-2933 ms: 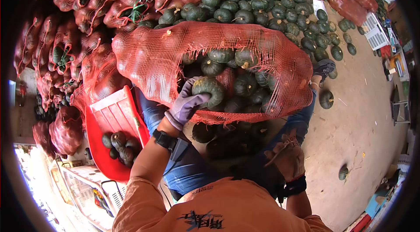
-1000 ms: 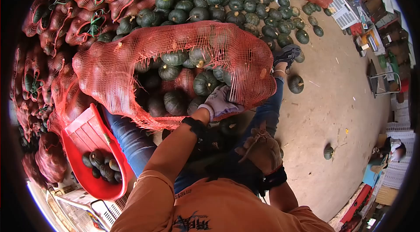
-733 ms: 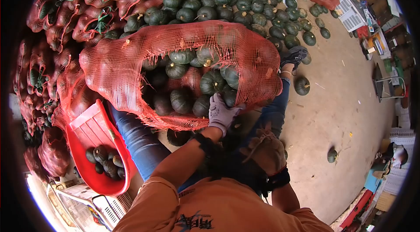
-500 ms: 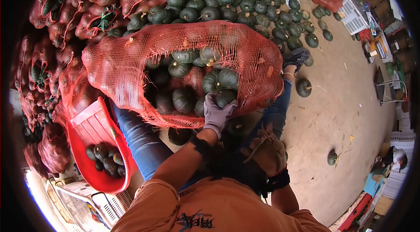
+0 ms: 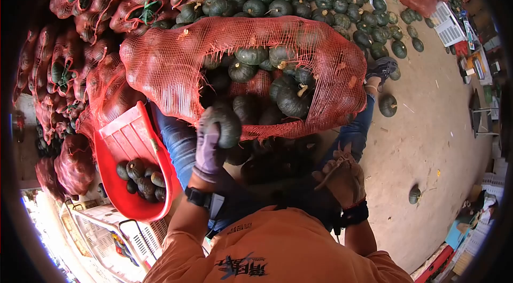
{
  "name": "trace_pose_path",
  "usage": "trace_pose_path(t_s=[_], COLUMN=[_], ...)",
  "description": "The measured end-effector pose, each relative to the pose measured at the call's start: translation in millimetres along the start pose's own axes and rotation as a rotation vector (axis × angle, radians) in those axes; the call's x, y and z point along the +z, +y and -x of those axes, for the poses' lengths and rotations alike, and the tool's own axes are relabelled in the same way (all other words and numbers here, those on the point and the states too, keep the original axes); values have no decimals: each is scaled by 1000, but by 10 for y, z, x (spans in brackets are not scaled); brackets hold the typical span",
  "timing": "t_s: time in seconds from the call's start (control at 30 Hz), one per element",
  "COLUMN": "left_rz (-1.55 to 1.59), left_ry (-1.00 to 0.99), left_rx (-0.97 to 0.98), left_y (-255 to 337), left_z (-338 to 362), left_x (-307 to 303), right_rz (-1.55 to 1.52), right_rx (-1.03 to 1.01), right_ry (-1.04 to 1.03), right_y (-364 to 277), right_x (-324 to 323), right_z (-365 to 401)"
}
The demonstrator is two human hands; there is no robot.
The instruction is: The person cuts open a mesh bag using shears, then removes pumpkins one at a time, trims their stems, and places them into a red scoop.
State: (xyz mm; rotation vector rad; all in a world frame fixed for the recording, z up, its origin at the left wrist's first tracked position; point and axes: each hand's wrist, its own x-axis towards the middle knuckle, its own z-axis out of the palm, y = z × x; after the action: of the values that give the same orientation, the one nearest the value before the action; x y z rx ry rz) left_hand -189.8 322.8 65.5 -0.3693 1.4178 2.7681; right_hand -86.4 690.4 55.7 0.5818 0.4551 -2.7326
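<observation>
Red scoop (image 5: 125,129) is sitting at 8 o'clock. At 9, my left hand (image 5: 207,150) is gripping a dark squash (image 5: 230,127), fingers curled close, probably sparing snags on the torn mesh bag (image 5: 168,72) at 12. Right hand (image 5: 344,180), 4 o'clock, is hanging half-open, seemingly empty.

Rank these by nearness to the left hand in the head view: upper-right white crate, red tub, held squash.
1. Held squash, gripped by the left hand.
2. Red tub, to the hand's left.
3. White crate, far off, upper right.
</observation>
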Motion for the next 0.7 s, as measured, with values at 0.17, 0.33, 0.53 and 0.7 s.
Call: trace_pose_path(t_s=[0.17,0.33,0.53,0.7], left_rz=[-510,-718,-721,-689], left_ry=[666,1252,397,-118], left_rx=[290,235,448,-242], left_y=[900,1316,576,-522], left_z=[637,1108,-198,-973], left_x=[-1780,-2114,-891,597], right_rz=[31,86,36,4], right_rx=[20,20,9,42], right_ry=[-40,57,35,147], right_y=[-37,-26,7,-53], right_x=[-30,-128,100,133], right_z=[-39,-53,-63,-83])
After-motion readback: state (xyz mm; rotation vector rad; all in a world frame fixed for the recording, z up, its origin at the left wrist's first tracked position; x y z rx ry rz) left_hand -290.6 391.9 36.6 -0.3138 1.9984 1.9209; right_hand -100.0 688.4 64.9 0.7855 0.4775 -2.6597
